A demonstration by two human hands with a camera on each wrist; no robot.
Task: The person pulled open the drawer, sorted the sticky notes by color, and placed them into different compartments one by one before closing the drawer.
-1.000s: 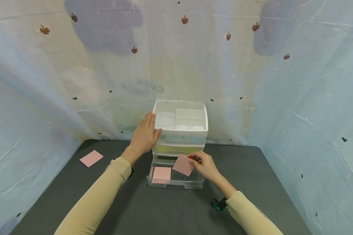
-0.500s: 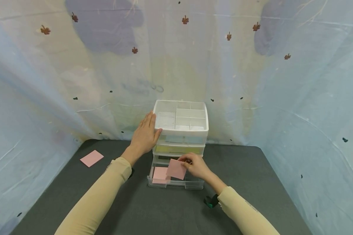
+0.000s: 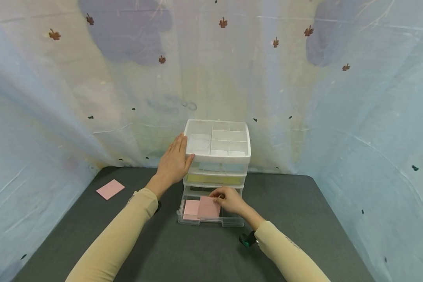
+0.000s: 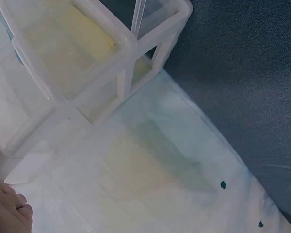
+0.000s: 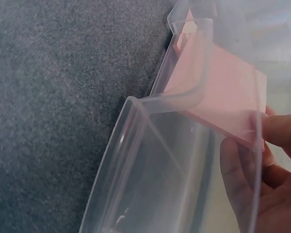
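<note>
A white plastic drawer organizer (image 3: 216,159) stands at the back of the table, its bottom drawer (image 3: 232,221) pulled out. Against the organizer's upper left side rests my left hand (image 3: 172,164), fingers straight. My right hand (image 3: 229,199) pinches a pink sticky note pad (image 3: 209,207) by its right edge, inside the clear drawer. Beside it on the left lies another pink pad (image 3: 190,210), partly covered by the held one. In the right wrist view, thumb and fingers grip the held pad (image 5: 223,87) behind the drawer's transparent front.
A third pink pad (image 3: 110,189) lies on the dark table (image 3: 183,254) at the left. Something yellow (image 3: 215,179) shows through a closed drawer. The organizer's top tray (image 3: 229,136) has several compartments. A patterned curtain (image 3: 211,78) hangs around the table's back and sides.
My right hand has moved left and down with the pink pad, which has gone from tilted above the drawer to lower beside the other pad. My left hand has stayed put.
</note>
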